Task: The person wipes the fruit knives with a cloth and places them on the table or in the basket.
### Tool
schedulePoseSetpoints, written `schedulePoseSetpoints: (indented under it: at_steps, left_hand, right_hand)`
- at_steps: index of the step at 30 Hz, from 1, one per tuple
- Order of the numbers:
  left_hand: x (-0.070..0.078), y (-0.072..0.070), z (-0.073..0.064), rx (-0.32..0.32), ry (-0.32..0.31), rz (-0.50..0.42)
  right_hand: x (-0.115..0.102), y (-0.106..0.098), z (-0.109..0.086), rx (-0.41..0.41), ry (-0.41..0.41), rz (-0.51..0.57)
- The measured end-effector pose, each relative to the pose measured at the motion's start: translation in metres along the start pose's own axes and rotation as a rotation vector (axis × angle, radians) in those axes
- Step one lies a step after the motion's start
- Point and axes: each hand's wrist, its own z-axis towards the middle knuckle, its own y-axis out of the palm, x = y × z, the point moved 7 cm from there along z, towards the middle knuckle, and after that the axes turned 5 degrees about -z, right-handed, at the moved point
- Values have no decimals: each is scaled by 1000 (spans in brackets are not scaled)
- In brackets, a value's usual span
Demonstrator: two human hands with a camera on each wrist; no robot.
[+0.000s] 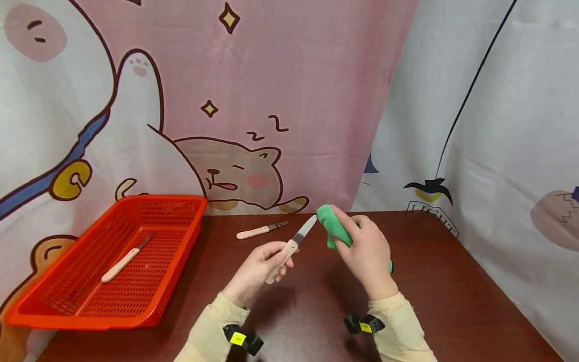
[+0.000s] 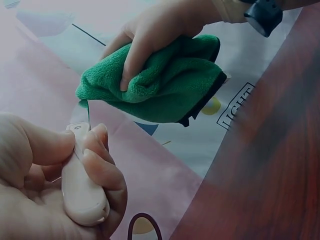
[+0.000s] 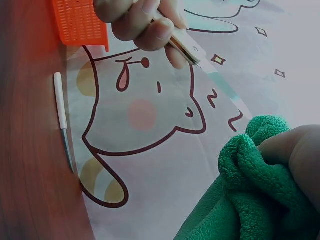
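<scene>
My left hand grips the pale handle of a folding knife, whose blade points up and to the right. In the left wrist view the thumb presses along the knife's handle and the fingers curl round it. A folded green cloth with a dark edge is pinched in my right hand. The cloth is at the blade's tip; in the right wrist view the tip meets the cloth, and whether they touch is hard to tell.
A second pale-handled knife lies on the brown table near its back edge. Another knife rests inside the red plastic basket on the left. A printed curtain hangs behind the table.
</scene>
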Motion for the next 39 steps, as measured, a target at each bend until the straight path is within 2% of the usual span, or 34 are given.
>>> schedulePoseSetpoints:
  at_steps: [11,23,39]
  left_hand:
    - [3,-2,0,4,27,-16]
    - [4,-6,1,17,45,4]
    - [6,-6,-1,25,46,-16]
  right_hand:
    - [3,-9,2,42,14,17]
    - [-25,-13,0,70,-95,50]
    - [-49,0,-6,30,-168,71]
